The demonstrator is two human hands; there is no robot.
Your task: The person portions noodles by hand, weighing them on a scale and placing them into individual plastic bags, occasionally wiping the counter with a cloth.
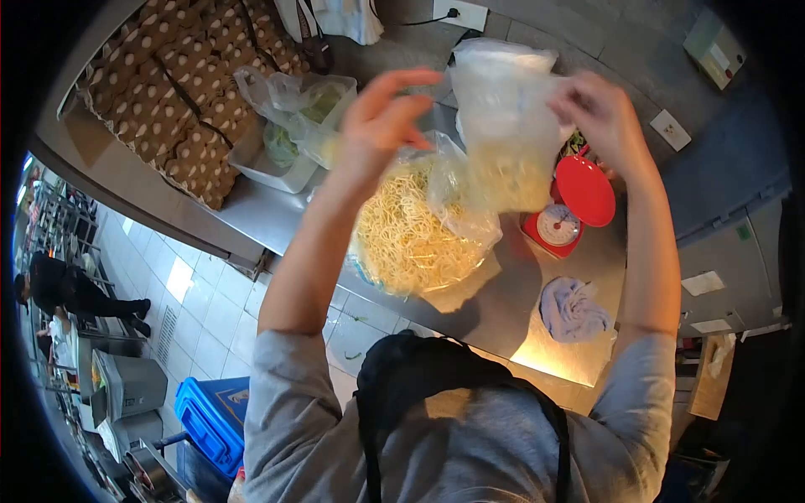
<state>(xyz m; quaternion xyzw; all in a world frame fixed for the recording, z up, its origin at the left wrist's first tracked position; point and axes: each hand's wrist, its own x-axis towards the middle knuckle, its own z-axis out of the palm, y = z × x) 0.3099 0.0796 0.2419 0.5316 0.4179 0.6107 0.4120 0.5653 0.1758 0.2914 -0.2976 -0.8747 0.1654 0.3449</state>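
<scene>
My left hand (387, 120) is raised above the far side of the metal counter, fingers apart with nothing between them. My right hand (594, 109) pinches the upper right edge of a clear plastic bag (511, 159), which hangs with some noodles in its lower part. Under and between my arms lies a large heap of yellow noodles (415, 239) in an open plastic bag. To its right stands a red kitchen scale (558, 228) with a round red pan (585, 191). A crumpled cloth (573, 309) lies nearer on the counter.
A white container (281, 172) with bagged greens stands left of the noodles. Egg trays (168, 92) are stacked at the upper left. More plastic bags (503, 57) lie by the wall. Another person (80, 289) is far left, beyond a blue bin (214, 419).
</scene>
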